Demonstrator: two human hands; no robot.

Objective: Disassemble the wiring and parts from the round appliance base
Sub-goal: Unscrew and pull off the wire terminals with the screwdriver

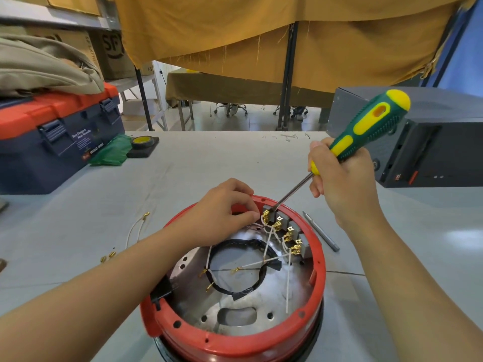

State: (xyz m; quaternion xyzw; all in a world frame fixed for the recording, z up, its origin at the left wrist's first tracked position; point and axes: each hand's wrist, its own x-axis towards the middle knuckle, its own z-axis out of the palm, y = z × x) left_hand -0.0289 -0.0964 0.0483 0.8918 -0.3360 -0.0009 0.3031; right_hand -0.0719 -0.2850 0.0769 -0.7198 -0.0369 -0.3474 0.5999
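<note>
Screwdriver [366, 131], green and yellow, gripped low on the handle by right hand [339, 176], tip down on the farthest grey terminal block [271, 214] at the far rim of the red round appliance base [235, 343]. Left hand [222, 207] curled inside that rim, fingertips pinching a white wire [264, 223] beside its brass connector [266, 216]. Base sitting at the near edge of the grey table [209, 163], between both forearms. Removed wires [133, 231] lying loose toward the left edge. Likely risks: tip slipping off the screw into those close fingers; pulling on the wire before the terminal loosens, tearing the lead; base sliding, being unclamped.
</note>
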